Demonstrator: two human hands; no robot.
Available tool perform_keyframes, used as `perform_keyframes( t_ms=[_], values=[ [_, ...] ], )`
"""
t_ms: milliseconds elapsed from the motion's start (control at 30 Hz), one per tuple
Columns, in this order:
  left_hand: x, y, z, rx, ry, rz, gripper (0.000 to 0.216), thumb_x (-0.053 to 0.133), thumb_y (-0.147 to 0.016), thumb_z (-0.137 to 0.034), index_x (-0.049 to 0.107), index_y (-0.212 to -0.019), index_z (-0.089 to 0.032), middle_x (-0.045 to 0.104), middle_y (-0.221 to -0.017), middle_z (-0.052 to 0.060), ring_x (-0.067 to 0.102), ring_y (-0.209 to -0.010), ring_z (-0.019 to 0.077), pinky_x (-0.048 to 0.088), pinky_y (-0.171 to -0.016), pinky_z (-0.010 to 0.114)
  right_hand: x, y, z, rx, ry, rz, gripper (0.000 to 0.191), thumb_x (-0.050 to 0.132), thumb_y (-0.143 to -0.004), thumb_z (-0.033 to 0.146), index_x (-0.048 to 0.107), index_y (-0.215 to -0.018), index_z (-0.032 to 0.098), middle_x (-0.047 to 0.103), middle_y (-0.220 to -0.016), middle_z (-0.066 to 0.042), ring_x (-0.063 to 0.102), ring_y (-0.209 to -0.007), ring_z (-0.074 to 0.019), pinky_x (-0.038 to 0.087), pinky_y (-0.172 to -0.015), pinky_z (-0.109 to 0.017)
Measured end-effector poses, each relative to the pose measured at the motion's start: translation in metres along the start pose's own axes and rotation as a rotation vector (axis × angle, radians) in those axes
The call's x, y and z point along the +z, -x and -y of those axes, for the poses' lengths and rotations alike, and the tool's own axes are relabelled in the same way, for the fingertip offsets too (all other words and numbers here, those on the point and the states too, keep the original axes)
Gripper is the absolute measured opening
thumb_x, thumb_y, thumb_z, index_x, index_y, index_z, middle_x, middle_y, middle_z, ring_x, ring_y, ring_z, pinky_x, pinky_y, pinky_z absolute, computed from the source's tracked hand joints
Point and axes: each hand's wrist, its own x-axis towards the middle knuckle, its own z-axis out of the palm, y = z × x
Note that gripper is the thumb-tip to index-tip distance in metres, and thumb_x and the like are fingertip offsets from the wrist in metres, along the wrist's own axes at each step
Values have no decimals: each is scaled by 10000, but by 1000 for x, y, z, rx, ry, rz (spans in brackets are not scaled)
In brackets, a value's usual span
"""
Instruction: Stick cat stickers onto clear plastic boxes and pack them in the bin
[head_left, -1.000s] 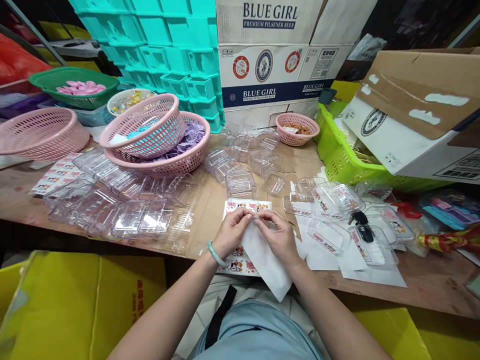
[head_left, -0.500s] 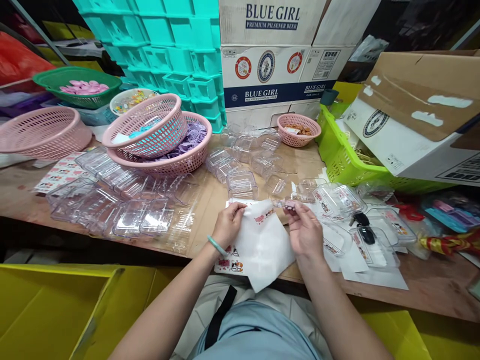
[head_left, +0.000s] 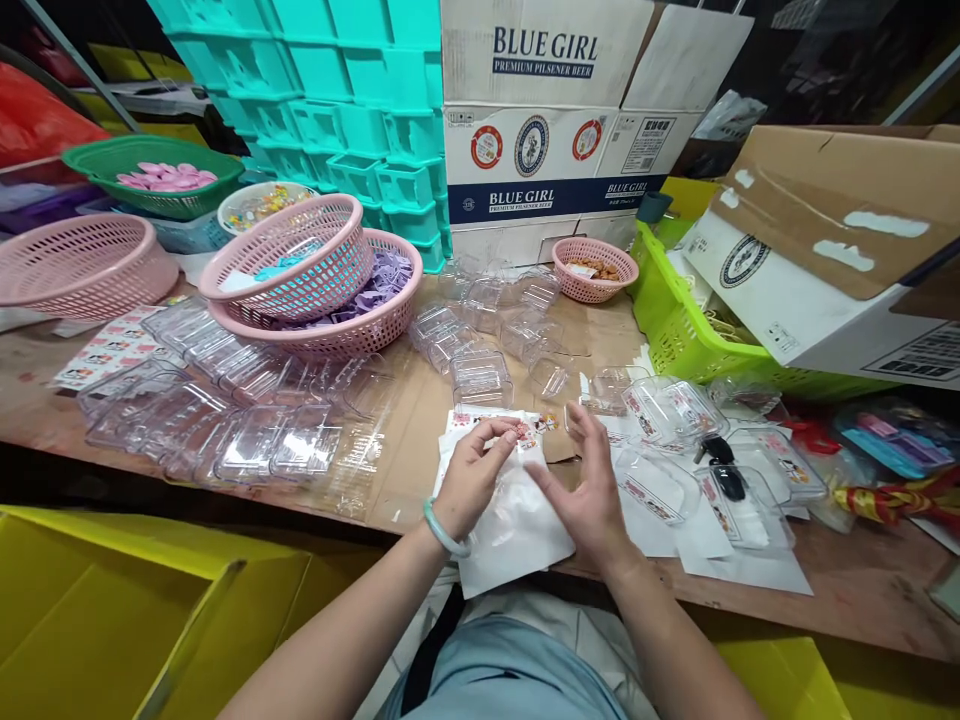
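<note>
My left hand (head_left: 474,480) pinches a cartoon sticker strip (head_left: 547,423), white backing paper (head_left: 514,540) below; beside that grip, my right hand (head_left: 591,495) is released.

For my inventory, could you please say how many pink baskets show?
4: the leftmost basket, a tilted basket on a lower basket, a small basket by the upright carton; more may hide.

L hand (head_left: 471,475) hides pt of white sheet (head_left: 517,540) — pink basket (head_left: 97,275) cut off.
</note>
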Motion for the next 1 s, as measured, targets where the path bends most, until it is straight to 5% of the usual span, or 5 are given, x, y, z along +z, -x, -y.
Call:
perform_keyframes(
  t_ms=[200,300,500,833,1000],
  values=[
    [-7,-10,-1,-7,-152,105,305,619,-833,-358,655,-1074,-174,643,-1112,112,589,-1021,227,452,-901,352,-32,-53,-28,225,-261,147,290,639,-815,462,703,-810,179,710,-822,-45,656,-808,-196,518,-787,-346],
    [-5,-7,7,38,-238,-19,384,617,-833,-336,602,-1193,-204,621,-1163,117,580,-1041,233,464,-907,384,-35,-95,-52,105,30,-137,236,647,-800,391,678,-939,203,706,-961,-52,640,-909,-219,484,-851,-380],
    [8,-8,13,309,-398,152,282,642,-816,-309,676,-1084,-232,617,-1191,115,516,-1173,259,360,-1055,438,-8,-157,-93,90,464,28,395,643,-703,154,549,-1085,185,665,-726,-25,628,-660,-220,494,-677,-359],
    [9,-17,-18,-351,616,114,477,671,-775,-528,536,-1159,-280,597,-1139,44,616,-948,164,530,-747,283,-9,-41,-16,-802,321,17,336,557,-853,108,493,-1117,305,689,-1120,-30,596,-1169,-219,490,-987,-476],
    [-3,-5,-8,-413,683,-16,325,743,-758,-330,572,-1005,-208,642,-894,4,638,-795,116,530,-758,249,7,-1,11,-552,45,96,587,645,-834,188,344,-1321,317,617,-1249,-79,555,-1227,-243,466,-1033,-517]
  ],
)
